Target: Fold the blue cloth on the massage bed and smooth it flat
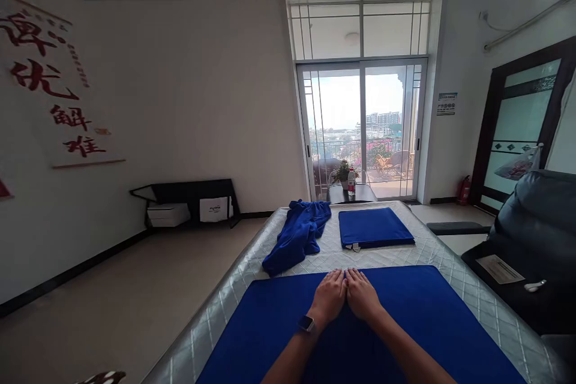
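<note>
A large blue cloth [405,312] lies spread flat on a quilted silver-white mattress [229,288]. Both hands rest palm down on it near its far edge, side by side. My left hand [330,295], with a watch at the wrist, has its fingers stretched out and holds nothing. Beside it, thumbs touching or nearly so, my right hand [361,294] lies flat too, fingers extended. Beyond the cloth, a crumpled blue cloth [300,235] is at the left and a neatly folded blue cloth [375,227] with white tags is at the right.
Behind the mattress stands a small dark table [333,194] with a plant [344,173] and a bottle [351,183]. A black armchair [535,228] is at the right, holding a card and a small white object. A low black rack [180,195] stands by the left wall.
</note>
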`<action>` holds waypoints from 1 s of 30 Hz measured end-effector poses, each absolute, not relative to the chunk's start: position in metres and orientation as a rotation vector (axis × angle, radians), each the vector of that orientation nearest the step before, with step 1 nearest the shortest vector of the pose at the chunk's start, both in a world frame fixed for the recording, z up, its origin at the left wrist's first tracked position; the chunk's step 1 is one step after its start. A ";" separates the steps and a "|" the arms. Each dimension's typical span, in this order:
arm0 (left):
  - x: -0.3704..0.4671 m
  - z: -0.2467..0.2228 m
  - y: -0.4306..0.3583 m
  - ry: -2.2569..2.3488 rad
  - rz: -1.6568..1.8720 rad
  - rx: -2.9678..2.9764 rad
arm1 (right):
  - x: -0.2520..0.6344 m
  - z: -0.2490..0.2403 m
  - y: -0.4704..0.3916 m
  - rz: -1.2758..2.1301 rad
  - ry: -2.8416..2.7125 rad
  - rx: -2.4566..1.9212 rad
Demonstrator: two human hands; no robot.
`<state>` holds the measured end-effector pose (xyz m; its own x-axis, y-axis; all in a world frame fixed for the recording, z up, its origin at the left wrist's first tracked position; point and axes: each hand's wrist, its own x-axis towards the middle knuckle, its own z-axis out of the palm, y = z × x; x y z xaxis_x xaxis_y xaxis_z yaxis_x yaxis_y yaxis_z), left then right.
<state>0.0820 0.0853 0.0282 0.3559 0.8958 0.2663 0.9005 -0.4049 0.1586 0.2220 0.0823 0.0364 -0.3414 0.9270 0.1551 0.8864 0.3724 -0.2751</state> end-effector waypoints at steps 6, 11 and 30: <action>0.076 -0.008 0.103 -1.599 -0.555 -2.543 | 0.225 0.014 0.094 0.207 -2.352 -1.605; 0.075 -0.011 0.106 -1.569 -0.570 -2.521 | 0.224 0.015 0.095 0.246 -2.356 -1.625; -0.160 -0.005 0.087 -1.932 -0.255 -2.265 | 0.462 -0.022 0.130 -0.128 -2.124 -2.145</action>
